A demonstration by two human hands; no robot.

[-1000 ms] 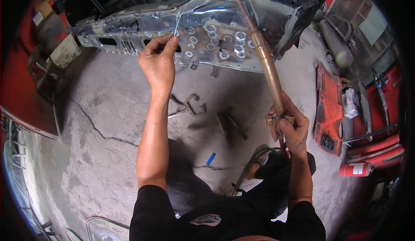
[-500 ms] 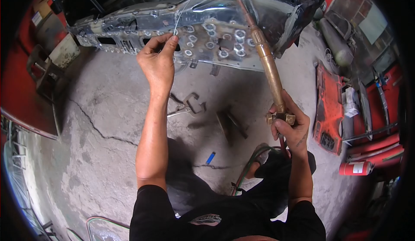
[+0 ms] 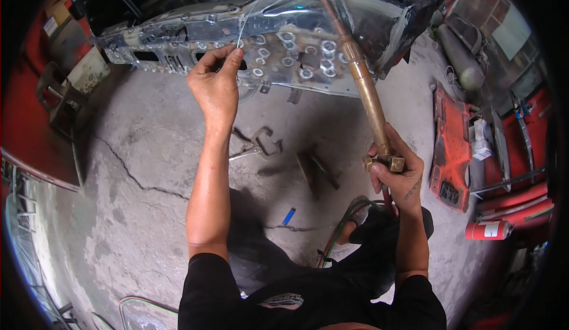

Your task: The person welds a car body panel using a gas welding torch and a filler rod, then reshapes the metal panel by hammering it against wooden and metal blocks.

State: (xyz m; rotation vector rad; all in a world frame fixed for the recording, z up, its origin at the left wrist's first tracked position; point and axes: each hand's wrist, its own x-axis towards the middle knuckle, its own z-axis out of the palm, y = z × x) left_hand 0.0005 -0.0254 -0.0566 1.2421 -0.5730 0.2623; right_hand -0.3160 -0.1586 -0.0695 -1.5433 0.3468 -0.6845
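Observation:
My left hand [image 3: 217,84] pinches a thin metal filler rod [image 3: 243,25] between thumb and fingers; the rod curves up toward a bright glow at the torch tip. In my right hand [image 3: 400,167] is a brass gas welding torch [image 3: 370,96], gripped near its valve knobs. Its copper neck runs up and left to the glowing spot on a bare metal car body panel [image 3: 267,57]. Round weld marks dot that panel. Red and green hoses [image 3: 341,226] trail from the torch down past my leg.
Locking pliers [image 3: 258,145] and a blue lighter [image 3: 288,216] lie on the cracked concrete floor [image 3: 148,146]. At right are an orange-red panel [image 3: 447,152], a gas cylinder [image 3: 462,57] and a fire extinguisher [image 3: 489,230]. A red car panel [image 3: 35,128] stands at left.
The torch tip and its glow have shifted very slightly left. My right hand has turned a little on the torch; my left hand looks almost still.

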